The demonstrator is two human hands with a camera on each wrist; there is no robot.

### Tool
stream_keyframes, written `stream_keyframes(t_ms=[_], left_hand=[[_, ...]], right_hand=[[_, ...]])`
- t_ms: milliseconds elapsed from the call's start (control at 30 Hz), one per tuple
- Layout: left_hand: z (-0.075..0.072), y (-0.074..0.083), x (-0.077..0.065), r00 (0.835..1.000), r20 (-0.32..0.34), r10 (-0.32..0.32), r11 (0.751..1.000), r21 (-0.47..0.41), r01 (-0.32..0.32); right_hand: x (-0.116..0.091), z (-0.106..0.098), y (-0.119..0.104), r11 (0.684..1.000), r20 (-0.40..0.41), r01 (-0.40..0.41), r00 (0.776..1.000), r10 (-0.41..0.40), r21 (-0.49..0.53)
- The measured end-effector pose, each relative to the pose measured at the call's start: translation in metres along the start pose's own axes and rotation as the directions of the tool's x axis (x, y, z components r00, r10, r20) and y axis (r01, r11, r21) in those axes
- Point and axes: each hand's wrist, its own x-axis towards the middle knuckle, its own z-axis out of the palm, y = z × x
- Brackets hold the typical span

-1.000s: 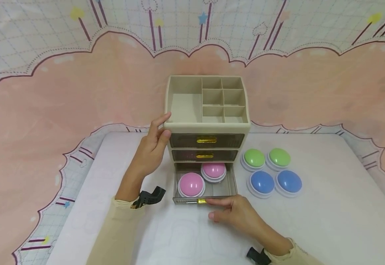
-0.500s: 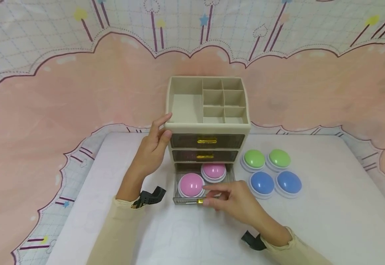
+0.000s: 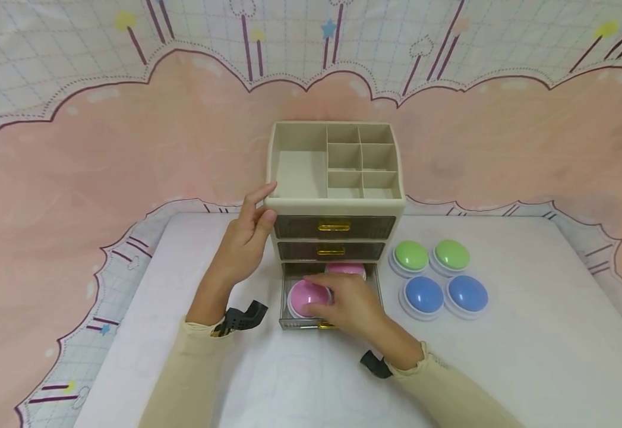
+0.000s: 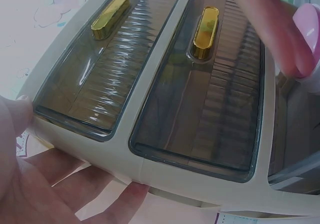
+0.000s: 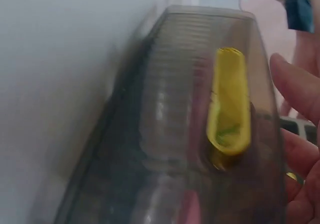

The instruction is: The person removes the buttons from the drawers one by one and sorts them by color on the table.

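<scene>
A beige desktop drawer organizer (image 3: 334,205) stands mid-table with its bottom drawer (image 3: 354,306) pulled out. My left hand (image 3: 241,246) holds its left front corner, the thumb on the front frame and the fingers (image 4: 95,184) along the side wall. In the drawer sit two pink dome-topped push buttons with white bases. My right hand (image 3: 350,303) reaches over the drawer front, thumb and index finger around the nearer pink button (image 3: 311,296). The farther pink button (image 3: 346,269) is partly hidden by that hand. In the right wrist view, the drawer's gold handle (image 5: 230,103) is close to the camera.
Right of the organizer, two green buttons (image 3: 411,255) stand behind two blue buttons (image 3: 424,294) on the white tabletop (image 3: 530,356). Two upper drawers (image 3: 334,227) with gold handles are closed. A patterned cloth (image 3: 155,142) hangs behind.
My right hand has left the drawer's gold handle, moving up and left over the drawer to the nearer pink button. My left hand and the drawer have stayed in place.
</scene>
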Motion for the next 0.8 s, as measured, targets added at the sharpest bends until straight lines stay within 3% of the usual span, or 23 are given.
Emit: stream_keyframes(t_ms=[233, 433, 800], left_hand=[[-0.001, 0.002, 0.0, 1.0, 0.006, -0.021, 1.0, -0.005, 0.021], [-0.001, 0.001, 0.001, 1.0, 0.007, -0.001, 1.0, -0.014, 0.001], [0.001, -0.001, 0.0, 1.0, 0.008, 0.008, 0.999, -0.038, -0.008]], right_hand=[[0.008, 0.01, 0.001, 0.996, 0.083, -0.086, 0.993, 0.088, -0.026], [0.011, 0.013, 0.002, 0.989, 0.136, -0.147, 0.98, 0.148, -0.016], [0.01, 0.018, 0.004, 0.991, 0.085, -0.12, 0.989, 0.125, -0.06]])
